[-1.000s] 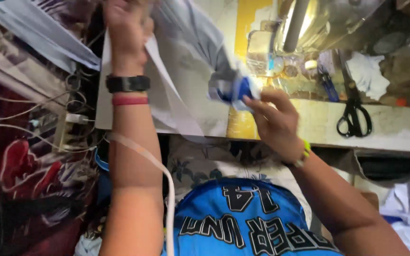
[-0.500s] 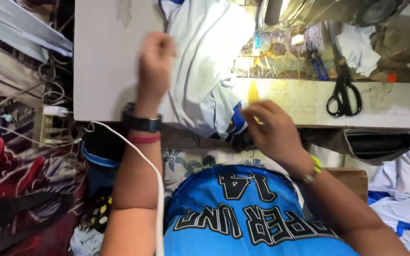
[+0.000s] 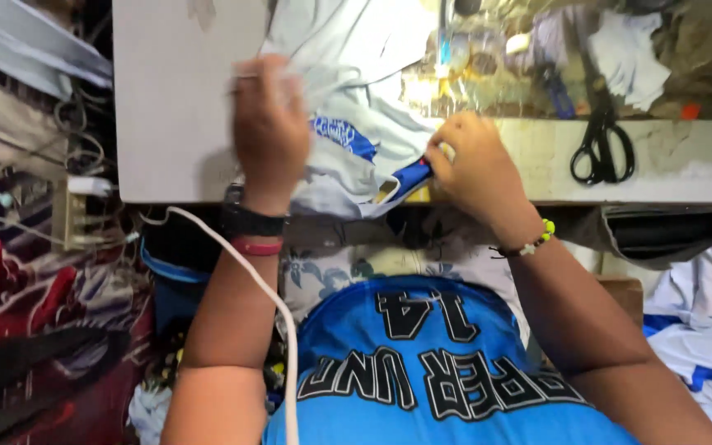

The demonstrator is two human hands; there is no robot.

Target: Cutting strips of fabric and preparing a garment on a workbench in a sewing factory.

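Head view, only one you get. Your left hand (image 3: 269,132) is on the pale grey-white garment (image 3: 356,82) near the middle of the table (image 3: 166,99), fingers closed, bunching the cloth; it's motion-blurred, so the exact pinch is hard to tell. A second ago that hand was up high holding the cloth in the air; now it's down on the tabletop and the garment lies spread across the table instead of hanging. Your right hand (image 3: 475,161) sits at the front edge of the table, fingers pinched together on the blue trim (image 3: 409,177) of the garment, where the cloth spills over the edge. It was holding the blue part a second ago too, just further right. So the cloth has gone from lifted to laid flat, both hands clamped on it.

Edges and room: the left part of the table is bare grey surface, open out to the left edge. Right of your right hand, black scissors (image 3: 599,144) lie near the front edge, well apart from the cloth. The far right corner is crowded with a shiny cluttered patch (image 3: 504,74), too blurry to name. A white cable (image 3: 249,280) runs under the front edge past your left wrist. More white-blue cloth (image 3: 702,330) piles low on the right, off the table.
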